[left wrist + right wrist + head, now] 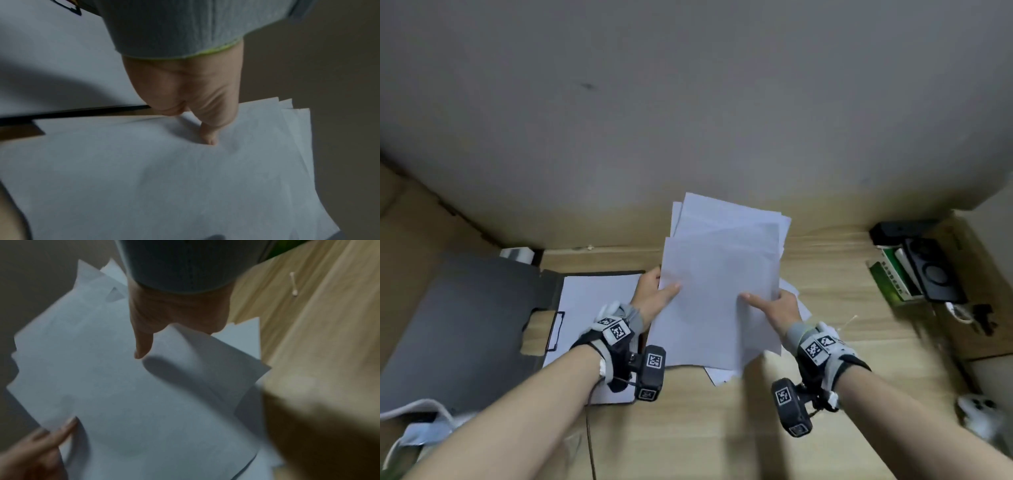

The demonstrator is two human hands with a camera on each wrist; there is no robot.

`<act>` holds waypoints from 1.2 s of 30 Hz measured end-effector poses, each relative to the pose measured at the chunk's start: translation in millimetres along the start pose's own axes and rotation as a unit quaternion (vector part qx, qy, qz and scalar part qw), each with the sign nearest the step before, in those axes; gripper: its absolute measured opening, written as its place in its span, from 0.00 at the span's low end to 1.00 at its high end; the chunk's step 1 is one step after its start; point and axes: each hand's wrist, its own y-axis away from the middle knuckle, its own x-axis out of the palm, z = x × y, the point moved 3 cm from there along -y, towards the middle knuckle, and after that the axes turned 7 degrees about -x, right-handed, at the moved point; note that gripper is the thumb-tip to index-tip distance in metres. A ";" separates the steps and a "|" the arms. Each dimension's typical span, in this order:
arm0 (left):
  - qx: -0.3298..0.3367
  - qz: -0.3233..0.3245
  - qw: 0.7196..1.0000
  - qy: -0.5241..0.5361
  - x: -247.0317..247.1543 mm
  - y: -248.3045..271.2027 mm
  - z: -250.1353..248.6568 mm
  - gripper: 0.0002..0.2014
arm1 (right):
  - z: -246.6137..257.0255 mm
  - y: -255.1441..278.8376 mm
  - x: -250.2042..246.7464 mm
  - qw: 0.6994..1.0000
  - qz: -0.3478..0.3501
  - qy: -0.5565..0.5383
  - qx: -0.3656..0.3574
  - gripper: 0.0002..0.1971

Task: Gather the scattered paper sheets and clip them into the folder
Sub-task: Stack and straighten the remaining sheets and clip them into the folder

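Observation:
A loose stack of white paper sheets is held up over the wooden desk, its far corners fanned out. My left hand pinches the stack's left edge, thumb on top. My right hand pinches the right edge the same way. The dark grey folder lies open at the left, a white sheet on its right half beside the clip. More sheets lie on the desk under the held stack.
A wall rises just behind the desk. At the right edge lie a black device, a green-and-white box and cables. A tape roll sits behind the folder. A cotton swab lies on the wood. A white object sits at bottom right.

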 end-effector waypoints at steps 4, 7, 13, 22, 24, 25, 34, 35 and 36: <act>0.035 -0.013 0.992 0.118 -11.6 4.2 -57.8 0.11 | 66.9 -2.8 7.2 0.990 -0.018 -0.122 -0.064 0.16; 0.030 -0.024 0.991 0.127 -18.5 4.8 -67.5 0.19 | 86.2 3.7 5.7 0.987 -0.009 -0.133 -0.095 0.13; -0.031 -0.013 0.997 0.069 -12.1 24.2 -13.0 0.20 | 43.0 25.7 11.6 0.995 0.029 -0.056 -0.075 0.12; -0.043 -0.030 0.992 0.118 -20.2 26.0 -18.0 0.19 | 65.2 26.3 23.7 0.992 0.036 -0.074 -0.100 0.11; -0.037 -0.019 0.992 0.117 -28.8 24.6 -23.0 0.23 | 72.9 24.4 25.9 0.989 0.038 -0.082 -0.118 0.14; -0.040 -0.011 0.993 0.107 -32.2 25.7 -23.0 0.23 | 72.9 24.8 26.5 0.988 0.041 -0.081 -0.123 0.16; -0.076 0.011 0.996 0.037 -24.2 37.2 11.8 0.24 | 23.5 33.4 33.7 0.995 0.091 0.000 -0.047 0.18; -0.065 0.009 0.997 0.049 -23.0 37.1 5.4 0.20 | 28.0 31.7 34.9 0.995 0.087 -0.006 -0.053 0.18; -0.057 0.006 0.997 0.059 -23.7 36.3 -2.0 0.17 | 34.2 29.0 37.4 0.994 0.085 -0.017 -0.061 0.17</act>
